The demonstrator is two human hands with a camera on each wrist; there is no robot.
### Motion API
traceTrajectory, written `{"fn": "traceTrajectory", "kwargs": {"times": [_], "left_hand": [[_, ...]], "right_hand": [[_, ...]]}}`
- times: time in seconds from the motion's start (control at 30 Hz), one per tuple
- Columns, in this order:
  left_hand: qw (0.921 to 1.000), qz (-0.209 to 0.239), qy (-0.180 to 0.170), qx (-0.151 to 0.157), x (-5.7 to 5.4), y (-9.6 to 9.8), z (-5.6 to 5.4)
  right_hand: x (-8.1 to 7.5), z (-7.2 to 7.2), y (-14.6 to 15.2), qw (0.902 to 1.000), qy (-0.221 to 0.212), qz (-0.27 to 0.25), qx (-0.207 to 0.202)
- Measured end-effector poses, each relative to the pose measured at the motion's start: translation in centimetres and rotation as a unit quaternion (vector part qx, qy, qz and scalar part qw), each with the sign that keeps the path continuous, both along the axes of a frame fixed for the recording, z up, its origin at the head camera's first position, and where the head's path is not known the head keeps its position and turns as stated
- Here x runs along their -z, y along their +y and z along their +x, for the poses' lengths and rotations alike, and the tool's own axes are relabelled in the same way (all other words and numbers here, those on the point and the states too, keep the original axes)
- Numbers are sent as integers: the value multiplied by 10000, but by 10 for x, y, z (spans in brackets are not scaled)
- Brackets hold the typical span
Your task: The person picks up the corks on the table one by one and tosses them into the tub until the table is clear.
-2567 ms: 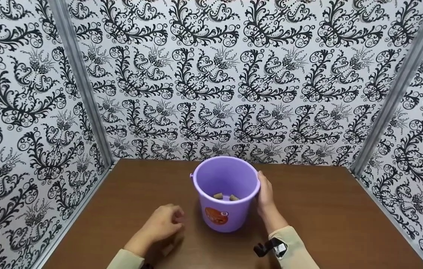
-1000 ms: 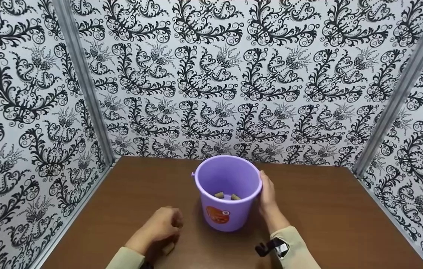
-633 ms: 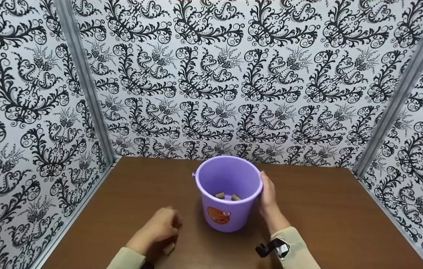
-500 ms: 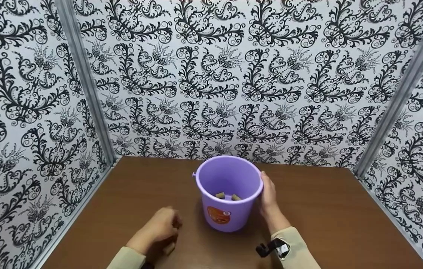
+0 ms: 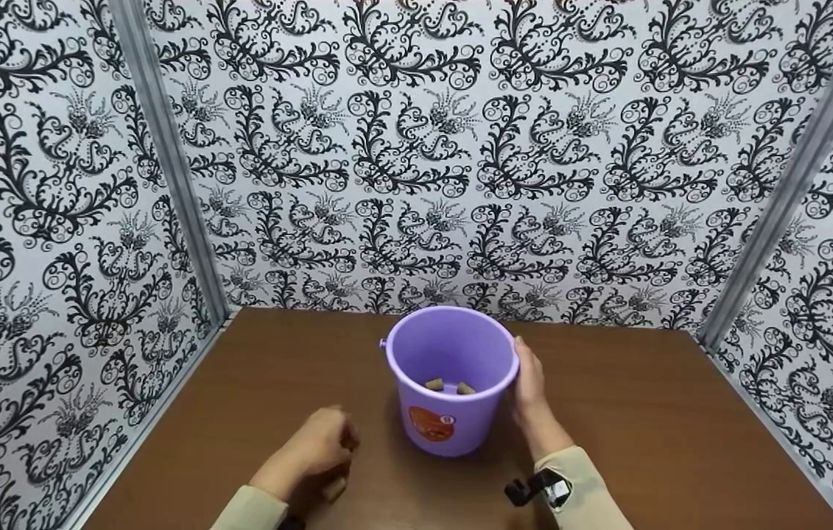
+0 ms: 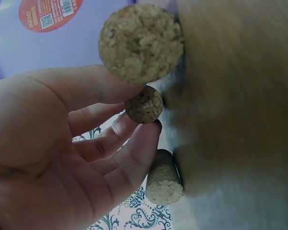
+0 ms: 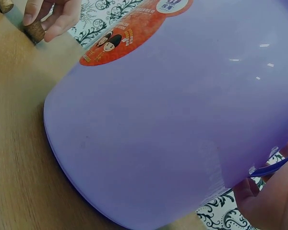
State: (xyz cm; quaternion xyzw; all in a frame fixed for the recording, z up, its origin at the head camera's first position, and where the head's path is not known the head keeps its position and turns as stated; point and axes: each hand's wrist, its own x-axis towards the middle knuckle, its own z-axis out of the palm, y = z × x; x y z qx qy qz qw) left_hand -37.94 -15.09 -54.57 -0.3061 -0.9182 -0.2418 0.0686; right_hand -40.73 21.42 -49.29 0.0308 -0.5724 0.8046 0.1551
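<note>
A purple bucket stands upright on the table, with two corks visible on its bottom. My right hand grips the bucket's rim at the right side; in the right wrist view, part of that hand shows below the rim. To the bucket's left, my left hand is low over the table. In the left wrist view, its thumb and fingers pinch a small cork. Nearer that camera is another cork, and one more cork lies beyond the fingers.
The brown wooden table reaches back to a white wall with black scrollwork. Metal posts mark the corners. A black strap is on the right sleeve.
My left hand has shifted slightly left and its fingers have closed in near the table, where a cork now shows beneath the hand. The bucket and right hand stay about where they were.
</note>
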Motion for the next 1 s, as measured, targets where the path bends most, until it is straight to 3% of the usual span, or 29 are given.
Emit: {"fn": "traceTrajectory", "kwargs": {"times": [0.07,0.2,0.6,0.87,1.0], "left_hand": [[9999,-47,-88,-59,-15,4,12],[9996,-242,-57,-159,-26,8,21],[9997,-182,-80,-157,-29,8,22],[10000,52,22,-35,-39,12,19],[9993,304,-208,57,-38,14,18]], "right_hand": [[0,0,0,10000,-32,47,-11],[0,1,1,9999,-49,104,-52],[0,-1,-2,9999,-64,-16,-95],[1,0,1,9999,-102,77,36],[0,-1,0,9998,-86,169,76]]}}
